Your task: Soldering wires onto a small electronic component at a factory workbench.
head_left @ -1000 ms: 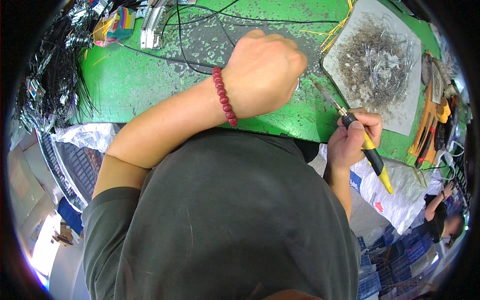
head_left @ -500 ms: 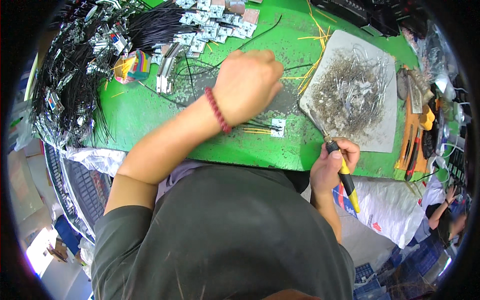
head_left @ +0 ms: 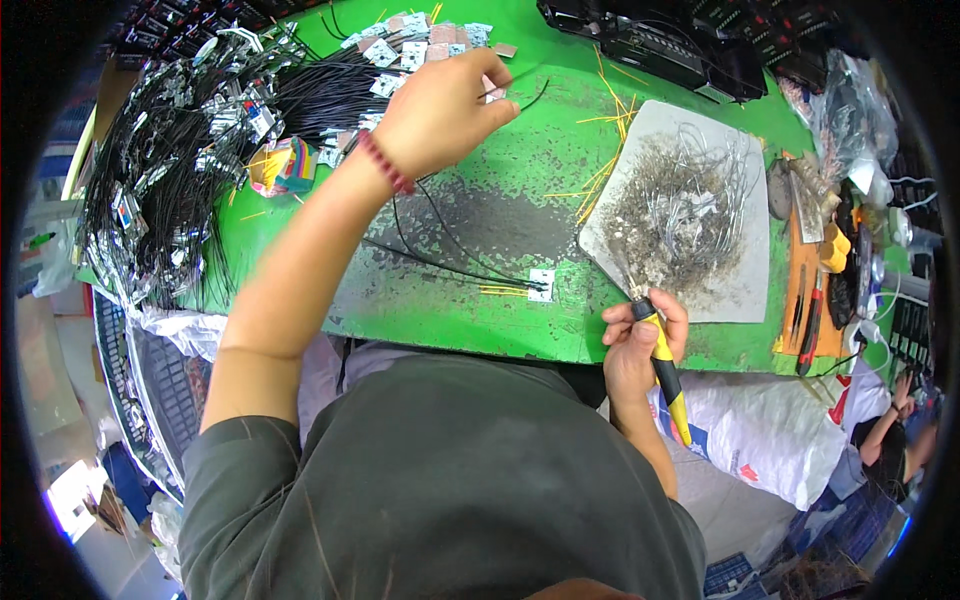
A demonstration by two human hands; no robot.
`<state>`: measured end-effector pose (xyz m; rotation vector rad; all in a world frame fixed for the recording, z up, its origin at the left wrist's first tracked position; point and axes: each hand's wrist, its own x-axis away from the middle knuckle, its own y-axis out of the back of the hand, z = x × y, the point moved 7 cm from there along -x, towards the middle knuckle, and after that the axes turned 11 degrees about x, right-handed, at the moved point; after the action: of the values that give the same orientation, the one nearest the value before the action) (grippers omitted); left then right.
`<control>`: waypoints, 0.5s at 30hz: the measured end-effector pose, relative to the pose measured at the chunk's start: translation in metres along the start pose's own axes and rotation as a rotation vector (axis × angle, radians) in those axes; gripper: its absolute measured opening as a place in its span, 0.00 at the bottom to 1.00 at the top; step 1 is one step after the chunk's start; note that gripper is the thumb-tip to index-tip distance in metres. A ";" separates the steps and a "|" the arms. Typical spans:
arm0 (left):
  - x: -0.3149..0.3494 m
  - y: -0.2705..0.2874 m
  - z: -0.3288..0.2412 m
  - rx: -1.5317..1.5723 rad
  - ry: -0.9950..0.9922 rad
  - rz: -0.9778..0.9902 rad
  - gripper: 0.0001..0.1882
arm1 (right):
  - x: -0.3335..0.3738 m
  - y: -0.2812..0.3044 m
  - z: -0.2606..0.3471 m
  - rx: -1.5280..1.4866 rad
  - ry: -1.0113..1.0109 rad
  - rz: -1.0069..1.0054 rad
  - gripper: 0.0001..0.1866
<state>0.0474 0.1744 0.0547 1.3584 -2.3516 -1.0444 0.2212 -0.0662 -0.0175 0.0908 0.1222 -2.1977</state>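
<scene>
My left hand point(head_left: 450, 112), a red beaded bracelet on its wrist, reaches over the near edge of a pile of small square circuit boards point(head_left: 412, 58) with black wires. Its thumb and forefinger are apart; the other fingers are partly hidden. A yellow-and-black soldering iron point(head_left: 662, 368) is in my right hand point(head_left: 640, 340), its metal end pointing up-left at the corner of a grey pad point(head_left: 745, 295). Between my hands, near the table's front edge, lies a single small circuit board point(head_left: 541, 286) with black wires and yellow wires point(head_left: 503, 291) running out to its left.
Dirty residue and silvery wire strands point(head_left: 690, 210) cover the pad. Loose yellow wires point(head_left: 598, 185) lie beside it. At left stand a tangled heap of black cables point(head_left: 150, 210) and a colourful paper box point(head_left: 283, 168). Hand tools point(head_left: 812, 315) lie at right, black devices point(head_left: 660, 50) at the back.
My left hand has moved away from above the single board, up and left to the board pile, its fingers opening. My right hand still holds the soldering iron. The whole view has shifted slightly.
</scene>
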 end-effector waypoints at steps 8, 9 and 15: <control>-0.024 -0.047 0.036 -0.505 0.063 0.184 0.13 | 0.002 0.001 -0.005 0.004 0.017 0.013 0.23; -0.023 -0.049 0.036 -0.507 0.081 0.192 0.12 | 0.002 0.001 -0.005 0.047 0.027 0.025 0.23; -0.004 -0.012 0.002 -0.030 -0.007 0.185 0.12 | -0.003 -0.001 0.000 0.084 -0.038 0.041 0.23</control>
<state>0.0558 0.1749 0.0457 1.1039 -2.4019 -1.0270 0.2218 -0.0635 -0.0174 0.0979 0.0061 -2.1624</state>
